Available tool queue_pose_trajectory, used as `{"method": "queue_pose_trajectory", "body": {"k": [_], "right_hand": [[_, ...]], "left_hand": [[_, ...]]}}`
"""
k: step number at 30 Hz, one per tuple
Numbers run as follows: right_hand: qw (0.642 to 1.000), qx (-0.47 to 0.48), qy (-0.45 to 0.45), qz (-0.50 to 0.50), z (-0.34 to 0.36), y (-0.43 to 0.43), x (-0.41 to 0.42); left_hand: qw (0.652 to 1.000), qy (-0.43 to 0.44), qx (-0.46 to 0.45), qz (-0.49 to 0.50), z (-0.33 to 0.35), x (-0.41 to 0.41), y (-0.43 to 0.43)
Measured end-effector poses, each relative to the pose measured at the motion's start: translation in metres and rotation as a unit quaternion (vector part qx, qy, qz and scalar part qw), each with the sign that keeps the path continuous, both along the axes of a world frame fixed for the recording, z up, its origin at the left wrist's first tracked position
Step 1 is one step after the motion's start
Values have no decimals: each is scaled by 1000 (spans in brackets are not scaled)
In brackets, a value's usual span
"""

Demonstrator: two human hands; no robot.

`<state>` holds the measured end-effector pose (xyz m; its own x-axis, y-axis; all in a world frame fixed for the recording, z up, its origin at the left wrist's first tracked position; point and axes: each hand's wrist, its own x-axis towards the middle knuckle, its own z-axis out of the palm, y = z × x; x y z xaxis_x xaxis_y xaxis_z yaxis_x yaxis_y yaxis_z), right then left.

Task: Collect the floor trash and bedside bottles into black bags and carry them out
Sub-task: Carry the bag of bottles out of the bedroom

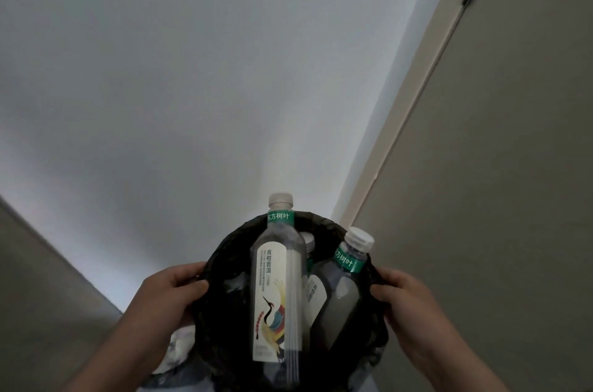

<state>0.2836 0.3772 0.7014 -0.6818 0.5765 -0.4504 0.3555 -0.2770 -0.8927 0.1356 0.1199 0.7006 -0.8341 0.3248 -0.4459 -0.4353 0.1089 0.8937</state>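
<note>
A black bag (pixel 224 263) hangs open low in the middle of the head view. My left hand (pixel 167 292) grips its left rim and my right hand (pixel 401 295) grips its right rim, holding the mouth wide. Inside stand clear plastic bottles with green neck bands and white caps: a tall one with a crane picture on its label (pixel 277 295) in the middle, another (pixel 345 276) leaning to the right, and a third (pixel 310 263) mostly hidden between them. The two outer caps stick up above the rim.
A white wall (pixel 192 87) fills the view ahead. A beige door frame and door (pixel 481 167) run along the right side. A grey surface (pixel 41 279) slopes at the lower left. Pale crumpled material (pixel 178 350) shows under the bag.
</note>
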Motion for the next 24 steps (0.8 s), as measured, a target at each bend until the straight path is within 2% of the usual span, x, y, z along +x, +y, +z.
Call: {"method": "queue_pose_trajectory", "body": {"k": [7, 12, 17, 24], "right_hand": [[996, 0, -69, 49, -51, 70, -65], [982, -9, -139, 124, -121, 115, -123], [963, 4, -203, 178, -214, 140, -167], [938, 25, -281, 200, -381, 155, -204]], "left_hand": [[998, -47, -27, 18, -50, -38, 62], [986, -103, -101, 87, -118, -61, 98], [962, -155, -159, 162, -217, -75, 126], [944, -223, -181, 160, -397, -104, 147]]}}
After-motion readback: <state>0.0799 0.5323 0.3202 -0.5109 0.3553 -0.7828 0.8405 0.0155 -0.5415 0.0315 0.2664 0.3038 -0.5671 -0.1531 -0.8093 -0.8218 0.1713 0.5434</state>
